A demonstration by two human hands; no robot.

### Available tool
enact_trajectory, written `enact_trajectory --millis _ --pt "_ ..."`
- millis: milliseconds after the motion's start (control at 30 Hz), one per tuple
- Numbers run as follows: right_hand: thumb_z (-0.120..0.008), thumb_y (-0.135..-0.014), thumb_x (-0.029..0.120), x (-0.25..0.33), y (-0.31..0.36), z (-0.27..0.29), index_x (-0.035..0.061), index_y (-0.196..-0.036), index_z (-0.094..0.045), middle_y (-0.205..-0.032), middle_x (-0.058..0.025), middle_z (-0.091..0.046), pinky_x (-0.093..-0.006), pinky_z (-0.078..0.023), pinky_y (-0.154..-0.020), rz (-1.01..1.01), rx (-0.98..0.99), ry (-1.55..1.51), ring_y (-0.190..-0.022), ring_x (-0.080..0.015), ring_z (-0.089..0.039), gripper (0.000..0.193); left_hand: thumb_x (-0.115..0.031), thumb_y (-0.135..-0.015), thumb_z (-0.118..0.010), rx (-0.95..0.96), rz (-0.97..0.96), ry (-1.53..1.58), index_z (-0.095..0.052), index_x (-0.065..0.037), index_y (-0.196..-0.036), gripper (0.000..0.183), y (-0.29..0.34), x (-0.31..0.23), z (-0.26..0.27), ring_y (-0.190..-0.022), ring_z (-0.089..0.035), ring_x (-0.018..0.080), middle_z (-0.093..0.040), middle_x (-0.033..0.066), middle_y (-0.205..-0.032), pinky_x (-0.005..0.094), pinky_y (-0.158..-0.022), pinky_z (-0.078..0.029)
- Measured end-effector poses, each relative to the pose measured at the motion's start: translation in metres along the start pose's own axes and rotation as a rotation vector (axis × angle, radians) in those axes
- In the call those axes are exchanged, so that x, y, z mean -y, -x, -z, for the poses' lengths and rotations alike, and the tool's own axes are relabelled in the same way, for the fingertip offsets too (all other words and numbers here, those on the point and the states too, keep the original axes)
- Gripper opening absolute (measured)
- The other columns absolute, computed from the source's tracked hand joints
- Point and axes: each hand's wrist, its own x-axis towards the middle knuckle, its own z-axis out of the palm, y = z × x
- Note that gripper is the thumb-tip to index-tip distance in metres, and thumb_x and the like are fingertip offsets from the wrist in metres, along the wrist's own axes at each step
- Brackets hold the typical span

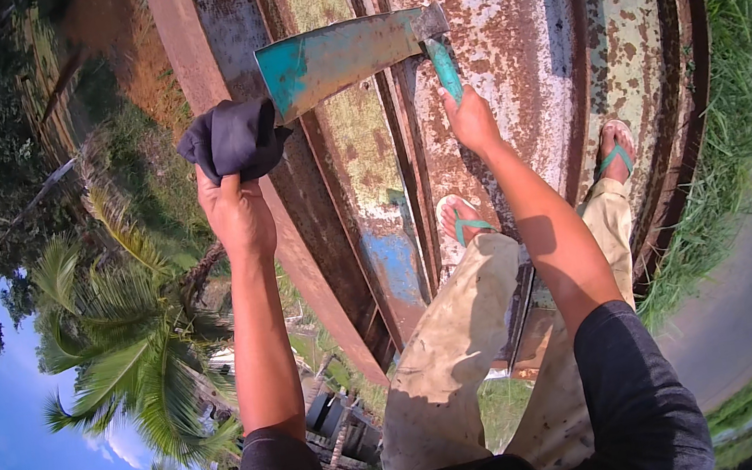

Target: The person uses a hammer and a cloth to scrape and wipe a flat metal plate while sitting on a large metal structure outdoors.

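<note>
While your right hand (474,120) gripped the hoe-like tool (368,49) by its teal handle (446,69), the long blade (331,65) lay forward of that hand and ran leftward, far end nearer your left hand (239,215), which clutched a bunched dark cloth (236,141); whether they touched was unclear.

The blade (345,60) is brown-blotched teal, its handle (445,69) teal, the cloth (236,141) dark purple.

matt cloth (247,139), scuffed metal blade (340,60)
</note>
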Motion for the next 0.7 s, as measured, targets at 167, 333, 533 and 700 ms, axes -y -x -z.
enact_trajectory --millis 167,333,533,700 --pt "-0.058 -0.099 0.045 0.0 0.003 0.003 -0.0061 -0.11 -0.06 -0.1 -0.0349 -0.068 -0.0568 -0.052 -0.085 -0.006 0.0 -0.029 -0.098 -0.0508 -0.067 0.053 -0.019 -0.099 -0.061 0.307 0.254 0.446 -0.032 0.001 -0.154 0.065 0.016 0.011 -0.048 -0.143 -0.04 0.0226 -0.044 0.0132 -0.153 0.0408 -0.121 -0.028" --pt "-0.058 -0.101 0.043 -0.004 -0.001 0.007 -0.0094 -0.103 -0.06 -0.089 -0.036 -0.067 -0.0544 -0.052 -0.077 0.062 -0.032 -0.022 -0.088 -0.0516 -0.067 0.053 -0.021 -0.104 -0.059 -0.009 0.095 0.444 -0.044 0.002 -0.144 0.048 0.012 0.044 -0.065 -0.131 -0.054 0.0248 -0.056 0.0145 -0.14 0.0434 -0.116 -0.038" --pt "-0.056 -0.101 0.044 0.004 0.0 0.026 -0.0101 -0.106 -0.06 -0.093 -0.0369 -0.067 -0.0551 -0.052 -0.081 0.011 0.051 -0.013 -0.092 -0.0527 -0.066 0.054 -0.013 -0.097 -0.07 -0.115 -0.065 0.134 -0.06 0.0 -0.126 0.033 0.006 0.071 -0.086 -0.109 -0.067 0.0214 -0.069 0.0111 -0.12 0.0384 -0.1 -0.054" --pt "-0.056 -0.1 0.045 0.002 -0.005 0.044 -0.0093 -0.112 -0.06 -0.1 -0.0363 -0.067 -0.0547 -0.052 -0.087 0.006 0.115 -0.011 -0.099 -0.0519 -0.066 0.056 -0.012 -0.099 -0.066 -0.116 -0.094 0.1 -0.06 -0.002 -0.122 0.026 -0.006 0.074 -0.104 -0.11 -0.068 0.0228 -0.07 0.0128 -0.118 0.0378 -0.094 -0.057"
